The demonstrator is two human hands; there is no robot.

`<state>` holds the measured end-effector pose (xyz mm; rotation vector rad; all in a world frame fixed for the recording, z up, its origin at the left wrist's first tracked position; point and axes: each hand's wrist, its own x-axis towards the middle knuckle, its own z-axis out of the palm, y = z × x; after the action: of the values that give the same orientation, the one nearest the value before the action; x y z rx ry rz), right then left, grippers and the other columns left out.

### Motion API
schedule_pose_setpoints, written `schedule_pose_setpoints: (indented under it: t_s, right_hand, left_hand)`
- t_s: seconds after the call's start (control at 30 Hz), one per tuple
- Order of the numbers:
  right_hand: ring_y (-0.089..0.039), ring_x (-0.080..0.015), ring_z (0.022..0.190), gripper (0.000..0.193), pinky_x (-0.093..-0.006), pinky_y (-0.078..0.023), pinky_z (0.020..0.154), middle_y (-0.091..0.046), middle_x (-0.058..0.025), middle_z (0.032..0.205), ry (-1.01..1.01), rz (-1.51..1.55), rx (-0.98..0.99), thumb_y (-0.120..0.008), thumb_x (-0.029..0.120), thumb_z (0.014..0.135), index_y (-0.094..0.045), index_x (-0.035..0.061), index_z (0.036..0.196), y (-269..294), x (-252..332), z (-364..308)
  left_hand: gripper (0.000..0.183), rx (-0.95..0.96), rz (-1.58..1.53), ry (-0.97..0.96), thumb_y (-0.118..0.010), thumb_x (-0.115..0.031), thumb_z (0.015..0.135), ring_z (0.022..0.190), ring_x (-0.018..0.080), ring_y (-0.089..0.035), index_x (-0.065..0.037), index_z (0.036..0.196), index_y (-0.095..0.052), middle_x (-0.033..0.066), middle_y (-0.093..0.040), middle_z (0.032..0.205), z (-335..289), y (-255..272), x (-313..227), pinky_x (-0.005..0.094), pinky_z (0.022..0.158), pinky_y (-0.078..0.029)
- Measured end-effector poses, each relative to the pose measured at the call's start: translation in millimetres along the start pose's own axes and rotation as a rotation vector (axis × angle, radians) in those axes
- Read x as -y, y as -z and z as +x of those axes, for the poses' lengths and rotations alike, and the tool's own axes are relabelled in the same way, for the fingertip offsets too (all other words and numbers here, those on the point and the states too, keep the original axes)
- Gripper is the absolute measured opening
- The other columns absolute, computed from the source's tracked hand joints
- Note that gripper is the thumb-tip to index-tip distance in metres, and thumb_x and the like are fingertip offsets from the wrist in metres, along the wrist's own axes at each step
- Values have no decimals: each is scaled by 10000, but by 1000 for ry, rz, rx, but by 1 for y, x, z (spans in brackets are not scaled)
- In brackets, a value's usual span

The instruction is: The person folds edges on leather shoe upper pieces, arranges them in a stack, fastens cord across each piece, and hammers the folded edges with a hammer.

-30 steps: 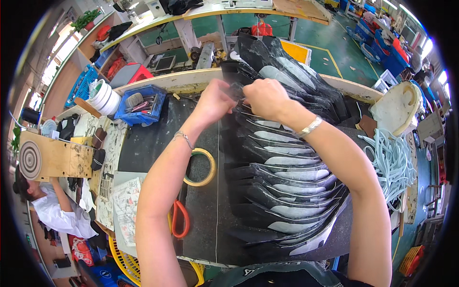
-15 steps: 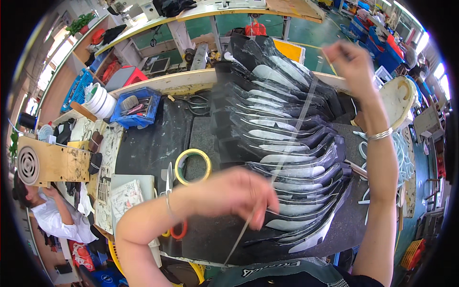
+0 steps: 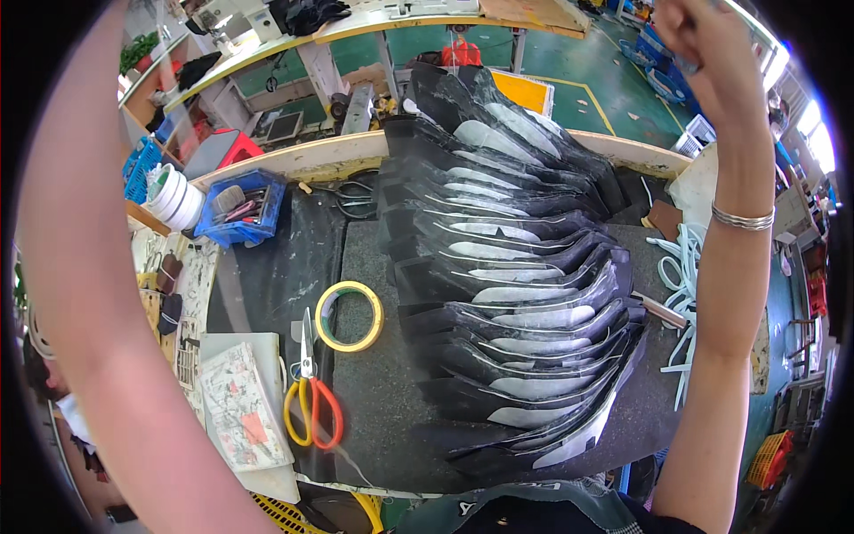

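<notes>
One of the two hands in view: right hand, raised at upper right, well apart from the worktop, fingers curled; cannot tell whether anything is gripped. Left hand lies beyond the upper-left edge, its state undeterminable; the left forearm rises along that side, blurred. Silvery bangles sit on the right forearm. Between the forearms, black pieces with pale grey patches overlap in a long row, running from the near part of the worktop to its far wooden rim; the farthest ones fan across that rim. Left of the row: a yellowish tape roll lying flat; near it, scissors, blades pointing away, one handle yellow, one red. Farther left, a stained paper pad on a grey board. Beyond, a blue tray holding small tools, white rolls just beside it, and dark-handled cutters nearer the row. Right of the row: a metal tube and tangled pale-blue cords, close by the right forearm in the view. Background: yellow panel, red bag, green floor.
</notes>
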<state>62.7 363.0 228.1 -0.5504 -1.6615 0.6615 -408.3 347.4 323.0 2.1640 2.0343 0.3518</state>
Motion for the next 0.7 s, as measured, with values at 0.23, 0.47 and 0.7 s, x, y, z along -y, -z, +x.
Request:
schedule_pose_setpoints:
  t_s: [0.23,0.47,0.7]
  right_hand:
    - [-503,-127,579,378,-293,-402,577,-561,-53,581,-213,-464,664,-657,335,879,-649,-2,709,-45,-27,-74]
    - [-479,-79,579,350,-262,-372,547,-557,-14,595,-338,-371,585,-660,294,874,-621,4,682,-44,-36,-87]
    - [-481,-106,562,380,-288,-386,549,-546,-18,582,-598,-448,523,-665,297,872,-601,-11,658,7,-58,-108]
  left_hand:
    - [1068,426,-435,-338,-879,-186,536,1389,201,-330,-70,1465,-365,108,-394,1489,-65,-149,-87,368,1133,-239]
    - [662,906,-1541,-73,-659,-33,784,700,128,-596,34,1396,-418,68,-623,999,-85,-244,-141,245,623,-468]
    - [843,588,-273,13,-788,24,609,1048,174,-579,-100,1387,-488,81,-648,1068,-98,-214,-4,295,936,-451]
